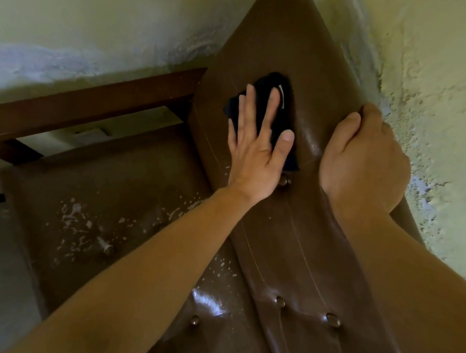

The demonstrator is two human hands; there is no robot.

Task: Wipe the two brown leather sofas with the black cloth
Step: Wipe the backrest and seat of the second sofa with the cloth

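My left hand (253,147) lies flat, fingers spread, pressing the black cloth (285,115) onto the sofa backrest (286,38), whose length stretches away beyond my fingertips. My right hand (363,158) grips the backrest's right edge.

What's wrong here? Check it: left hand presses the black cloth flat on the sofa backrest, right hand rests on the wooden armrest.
The right hand is not on the wooden armrest: the head view shows it gripping the edge of the sofa backrest. The rest holds: the left hand presses the black cloth flat on that backrest.
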